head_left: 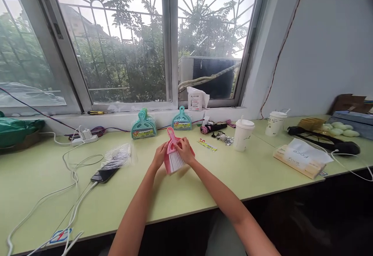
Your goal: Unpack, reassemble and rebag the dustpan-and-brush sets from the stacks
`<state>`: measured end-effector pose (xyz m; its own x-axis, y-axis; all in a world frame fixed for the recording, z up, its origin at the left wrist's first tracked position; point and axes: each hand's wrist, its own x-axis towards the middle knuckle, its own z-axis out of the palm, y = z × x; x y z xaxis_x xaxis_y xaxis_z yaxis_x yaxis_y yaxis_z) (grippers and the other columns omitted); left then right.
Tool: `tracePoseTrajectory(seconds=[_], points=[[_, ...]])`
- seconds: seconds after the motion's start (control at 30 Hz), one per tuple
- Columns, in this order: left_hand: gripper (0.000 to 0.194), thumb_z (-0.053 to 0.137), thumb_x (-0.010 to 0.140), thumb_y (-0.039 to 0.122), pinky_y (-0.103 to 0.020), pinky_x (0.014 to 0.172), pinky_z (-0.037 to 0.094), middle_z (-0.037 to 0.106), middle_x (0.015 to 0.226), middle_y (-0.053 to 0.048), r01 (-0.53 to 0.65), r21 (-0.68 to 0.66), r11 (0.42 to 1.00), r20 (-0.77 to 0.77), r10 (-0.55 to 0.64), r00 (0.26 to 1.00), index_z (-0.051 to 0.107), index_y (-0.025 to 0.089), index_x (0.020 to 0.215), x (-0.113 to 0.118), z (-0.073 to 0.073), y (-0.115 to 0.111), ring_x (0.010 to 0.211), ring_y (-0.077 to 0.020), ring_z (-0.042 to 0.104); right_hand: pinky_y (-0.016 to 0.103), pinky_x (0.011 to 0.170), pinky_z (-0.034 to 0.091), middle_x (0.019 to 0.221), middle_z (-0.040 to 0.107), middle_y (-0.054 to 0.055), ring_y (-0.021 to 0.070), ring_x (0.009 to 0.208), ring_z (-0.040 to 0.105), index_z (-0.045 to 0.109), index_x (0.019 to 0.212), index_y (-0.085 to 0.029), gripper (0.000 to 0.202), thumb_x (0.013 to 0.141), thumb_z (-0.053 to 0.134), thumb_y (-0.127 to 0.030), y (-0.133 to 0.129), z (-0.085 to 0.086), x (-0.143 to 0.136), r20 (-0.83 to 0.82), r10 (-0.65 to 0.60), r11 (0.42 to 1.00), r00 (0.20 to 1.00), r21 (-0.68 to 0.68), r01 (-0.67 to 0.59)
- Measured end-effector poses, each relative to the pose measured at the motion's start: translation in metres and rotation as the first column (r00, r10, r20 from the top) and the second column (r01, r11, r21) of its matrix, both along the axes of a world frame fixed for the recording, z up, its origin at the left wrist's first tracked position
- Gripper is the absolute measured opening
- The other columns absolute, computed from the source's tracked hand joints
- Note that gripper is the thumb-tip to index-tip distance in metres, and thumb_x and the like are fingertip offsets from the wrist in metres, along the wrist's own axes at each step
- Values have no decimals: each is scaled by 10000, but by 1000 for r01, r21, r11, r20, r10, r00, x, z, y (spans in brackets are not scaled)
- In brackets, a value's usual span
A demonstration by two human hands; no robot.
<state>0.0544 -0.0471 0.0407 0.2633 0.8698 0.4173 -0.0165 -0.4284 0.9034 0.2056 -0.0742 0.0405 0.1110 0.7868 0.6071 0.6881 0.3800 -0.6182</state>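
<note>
From the head view, the left grip was closed on the pink pan's (167,164) side, the left hand (160,155) beside the brush (176,162); the right hand's (185,151) grip was closed on the brush, against the pan. Lidded cups (243,136) and a tissue pack (301,158) stood rightward. The front edge ran nearer the wearer. The desk (233,178) was pale green, below windows (122,42).

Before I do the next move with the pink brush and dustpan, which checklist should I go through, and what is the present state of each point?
1. Left hand holds the pink dustpan: ok.
2. Right hand is on the pink brush: ok.
3. Bristles face the person's side: ok.
4. Brush locked into dustpan: cannot tell, fingers cover the middle.
5. Nearer lidded cup upright, apart from both hands: ok.
</note>
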Motion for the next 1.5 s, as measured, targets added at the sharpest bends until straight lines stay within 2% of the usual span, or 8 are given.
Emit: tracePoseTrajectory(seconds=[0.4, 0.57, 0.67, 0.83, 0.97, 1.13, 1.3, 1.5], points=[[439, 604, 758, 224, -317, 773, 456, 695, 781, -64, -250, 194, 949, -166, 283, 945, 628, 229, 1196, -5, 12, -13, 683, -224, 613, 340, 874, 382, 993, 492, 59, 201, 981, 488, 533, 881, -202, 190, 921, 442, -365, -3, 8, -21, -7, -117, 986, 993, 115, 117], [359, 485, 817, 173, -387, 832, 449, 646, 680, -97, -583, 249, 773, -227, 632, 741, 645, 185, 1139, -29, 12, 0, 767, -288, 643, 345, 876, 345, 1008, 509, 70, 206, 996, 496, 541, 890, -190, 210, 931, 432, -364, -22, 29, -12, 15, -170, 966, 985, 199, 163], [309, 471, 811, 182, -460, 865, 433, 667, 766, -133, -698, 203, 686, -251, 726, 640, 667, 184, 1050, -53, 10, 13, 872, -337, 635, 350, 860, 327, 1010, 547, 74, 209, 974, 519, 575, 897, -184, 227, 917, 464, -381, -24, 39, 8, 129, -228, 967, 965, 141, 210], [84, 623, 713, 261, -508, 906, 397, 674, 767, -130, -649, -60, 758, -421, 571, 705, 673, 221, 768, -72, -1, 25, 998, -390, 603, 423, 899, 302, 1043, 600, 161, 279, 1018, 525, 670, 858, -156, 222, 842, 568, -353, -5, 14, 52, 465, -252, 910, 849, -185, 371], [231, 658, 704, 442, -488, 925, 386, 673, 772, -128, -595, -8, 803, -478, 520, 708, 640, 229, 789, -78, -10, 28, 1029, -376, 597, 438, 921, 307, 1087, 611, 223, 326, 1079, 524, 693, 939, -113, 329, 766, 669, -392, 7, -9, 74, 559, -151, 809, 815, -403, 427], [381, 427, 844, 537, -411, 832, 440, 675, 949, -165, -609, 213, 764, -580, 600, 551, 580, 193, 908, -77, -10, 25, 970, -321, 619, 433, 935, 300, 1204, 562, 231, 320, 1143, 480, 603, 1143, -95, 424, 812, 620, -358, 7, -13, 75, 581, -266, 802, 769, -310, 511], [467, 267, 899, 547, -370, 810, 445, 659, 1073, -136, -464, 240, 853, -801, 444, 402, 563, 200, 1003, -70, -6, 16, 1042, -291, 591, 465, 957, 255, 1181, 586, 219, 335, 1154, 453, 661, 1053, -102, 371, 815, 588, -377, 5, -14, 67, 632, -236, 773, 739, -339, 536], [452, 244, 925, 467, -358, 758, 445, 666, 1032, -151, -359, 234, 903, -891, 347, 293, 587, 177, 979, -67, -10, 13, 982, -294, 610, 398, 897, 277, 1052, 655, 127, 281, 1069, 515, 695, 894, -167, 211, 752, 621, -305, 3, -10, 64, 547, -201, 822, 813, -358, 444]])
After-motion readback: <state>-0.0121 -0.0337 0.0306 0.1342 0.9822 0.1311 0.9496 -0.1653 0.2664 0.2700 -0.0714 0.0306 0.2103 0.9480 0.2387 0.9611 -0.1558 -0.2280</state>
